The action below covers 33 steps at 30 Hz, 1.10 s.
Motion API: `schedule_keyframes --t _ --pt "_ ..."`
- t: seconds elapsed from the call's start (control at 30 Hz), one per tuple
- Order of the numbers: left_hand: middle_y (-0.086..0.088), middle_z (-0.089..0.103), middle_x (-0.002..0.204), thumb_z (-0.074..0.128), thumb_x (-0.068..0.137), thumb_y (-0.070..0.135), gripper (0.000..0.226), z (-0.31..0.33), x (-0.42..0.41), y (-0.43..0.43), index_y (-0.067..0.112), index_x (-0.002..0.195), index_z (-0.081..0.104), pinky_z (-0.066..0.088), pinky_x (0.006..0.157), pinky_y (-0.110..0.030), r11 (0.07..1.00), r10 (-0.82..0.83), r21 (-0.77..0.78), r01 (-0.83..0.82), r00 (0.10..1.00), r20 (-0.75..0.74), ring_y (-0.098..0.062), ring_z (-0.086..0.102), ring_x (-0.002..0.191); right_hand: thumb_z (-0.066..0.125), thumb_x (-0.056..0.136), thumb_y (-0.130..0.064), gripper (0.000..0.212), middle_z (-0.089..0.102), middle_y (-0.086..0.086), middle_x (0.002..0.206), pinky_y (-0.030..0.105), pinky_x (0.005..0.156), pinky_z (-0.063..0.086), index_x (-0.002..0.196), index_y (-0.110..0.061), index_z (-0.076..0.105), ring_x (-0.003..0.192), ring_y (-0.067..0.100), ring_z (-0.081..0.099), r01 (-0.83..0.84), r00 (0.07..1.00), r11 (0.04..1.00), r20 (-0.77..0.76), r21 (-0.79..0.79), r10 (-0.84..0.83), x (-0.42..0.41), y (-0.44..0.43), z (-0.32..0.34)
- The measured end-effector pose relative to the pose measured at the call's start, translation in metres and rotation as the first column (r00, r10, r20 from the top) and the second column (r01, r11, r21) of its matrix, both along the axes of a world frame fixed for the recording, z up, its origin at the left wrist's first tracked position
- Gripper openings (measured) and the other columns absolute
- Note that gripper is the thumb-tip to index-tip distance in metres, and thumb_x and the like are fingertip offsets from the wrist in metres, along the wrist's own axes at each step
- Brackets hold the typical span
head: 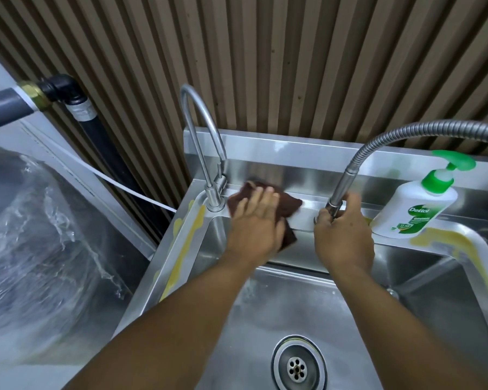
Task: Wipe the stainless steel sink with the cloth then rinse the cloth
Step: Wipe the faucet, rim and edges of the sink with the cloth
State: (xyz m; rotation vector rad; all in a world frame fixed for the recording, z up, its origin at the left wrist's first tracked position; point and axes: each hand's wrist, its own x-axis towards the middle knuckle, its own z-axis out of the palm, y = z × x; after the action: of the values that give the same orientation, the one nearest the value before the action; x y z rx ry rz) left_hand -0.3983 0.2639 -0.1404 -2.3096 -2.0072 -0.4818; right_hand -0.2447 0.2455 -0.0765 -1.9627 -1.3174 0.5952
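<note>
The cloth is a small, dark brown rag: soft, light and limp, so it will bunch or slide on wet steel unless you keep weight on it. Judging by how it drapes, it is best worked under a flat palm, and gathered by a corner or a bunched edge when you lift it for rinsing.

It lies on the back ledge of the sink, toward the left rear corner, with one flap hanging over the ledge into the basin. Your left hand sits right on top of it, fingers straight and laid flat, pressing it to the steel; cloth shows beyond the fingertips and to the right.

Just left of it stands the gooseneck tap. To the right, your right hand has its fingers curled round the foot of the flexible tap. The soap bottle stands farther right on the same ledge.
</note>
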Motion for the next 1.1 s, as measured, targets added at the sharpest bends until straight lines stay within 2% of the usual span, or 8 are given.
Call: schedule_keyframes --t 0.17,0.4,0.47,0.53,0.6,0.67,0.8,1.1 --pt "-0.014 0.036 0.160 0.014 0.091 0.045 0.077 -0.002 -0.007 -0.004 0.005 0.152 0.038 0.012 0.124 -0.044 0.959 0.280 -0.046 -0.279 0.960 0.023 -0.028 0.026 0.152 0.052 0.102 -0.029 0.018 0.066 0.003 0.101 0.034 0.069 0.036 0.117 -0.029 0.043 0.083 0.027 0.052 -0.012 1.000 1.000 0.009 -0.007 0.012 0.001 -0.001 0.001" --pt "-0.004 0.044 0.156 0.038 0.097 0.031 0.055 -0.030 0.047 -0.039 0.008 0.145 0.051 0.017 0.124 -0.044 0.979 -0.025 0.188 -0.076 0.872 0.488 -0.021 0.030 0.150 0.050 0.100 -0.029 0.013 0.065 0.004 0.098 0.035 0.071 0.037 0.105 -0.031 0.037 0.083 0.028 0.052 -0.022 0.999 1.000 0.039 0.011 0.021 0.001 0.000 -0.001" --pt "0.004 0.035 0.160 0.033 0.102 0.038 0.056 -0.024 0.053 -0.049 0.012 0.152 0.042 0.015 0.125 -0.030 0.943 0.152 0.049 -0.330 0.555 0.818 -0.012 0.025 0.151 0.050 0.100 -0.029 0.013 0.065 0.004 0.099 0.035 0.071 0.038 0.109 -0.030 0.040 0.084 0.029 0.053 -0.020 0.999 1.000 0.033 0.007 0.020 0.002 0.000 -0.002" --pt "-0.004 0.054 0.145 0.033 0.103 0.050 0.058 -0.007 0.053 -0.054 0.012 0.144 0.051 0.038 0.112 -0.031 0.792 0.335 -0.279 -0.543 0.004 0.942 -0.019 0.049 0.135 0.050 0.101 -0.029 0.014 0.066 0.003 0.099 0.036 0.070 0.039 0.109 -0.032 0.038 0.085 0.029 0.056 -0.021 0.999 1.000 0.033 0.008 0.021 0.002 0.002 -0.003" --pt "-0.006 0.065 0.113 0.038 0.105 0.049 0.046 0.004 0.048 -0.048 0.012 0.120 0.060 0.048 0.092 -0.034 0.623 0.340 -0.589 -0.514 -0.500 0.797 -0.025 0.061 0.105 0.049 0.102 -0.029 0.016 0.066 0.003 0.100 0.035 0.070 0.040 0.106 -0.035 0.035 0.085 0.029 0.058 -0.028 0.999 0.999 0.033 0.014 0.028 0.002 0.002 -0.004" --pt "-0.005 0.065 0.105 0.041 0.104 0.048 0.038 0.010 0.044 -0.032 0.017 0.117 0.058 0.053 0.091 -0.038 0.621 0.272 -0.689 -0.375 -0.721 0.637 -0.024 0.062 0.096 0.049 0.101 -0.029 0.014 0.067 0.003 0.100 0.035 0.070 0.039 0.110 -0.033 0.038 0.085 0.029 0.057 -0.032 0.999 0.999 0.026 0.017 0.031 0.002 0.002 -0.005" --pt "-0.006 0.064 0.088 0.042 0.102 0.052 0.038 0.014 0.064 -0.015 0.018 0.107 0.059 0.042 0.060 -0.028 0.661 0.369 -0.737 -0.142 -0.793 0.485 -0.020 0.057 0.070 0.049 0.099 -0.027 0.016 0.067 0.003 0.099 0.036 0.070 0.037 0.113 -0.029 0.041 0.084 0.030 0.054 -0.022 1.000 0.999 0.008 0.026 0.021 0.002 0.004 -0.007" --pt "-0.011 0.056 0.070 0.036 0.093 0.002 0.025 0.047 0.038 -0.019 0.011 0.073 0.047 0.052 0.062 -0.035 0.791 0.386 -0.611 0.003 -0.778 0.496 -0.024 0.052 0.057 0.051 0.099 -0.028 0.015 0.066 0.004 0.098 0.035 0.068 0.035 0.110 -0.030 0.040 0.082 0.029 0.052 -0.025 1.000 1.000 0.001 0.018 0.025 0.002 0.003 -0.004"
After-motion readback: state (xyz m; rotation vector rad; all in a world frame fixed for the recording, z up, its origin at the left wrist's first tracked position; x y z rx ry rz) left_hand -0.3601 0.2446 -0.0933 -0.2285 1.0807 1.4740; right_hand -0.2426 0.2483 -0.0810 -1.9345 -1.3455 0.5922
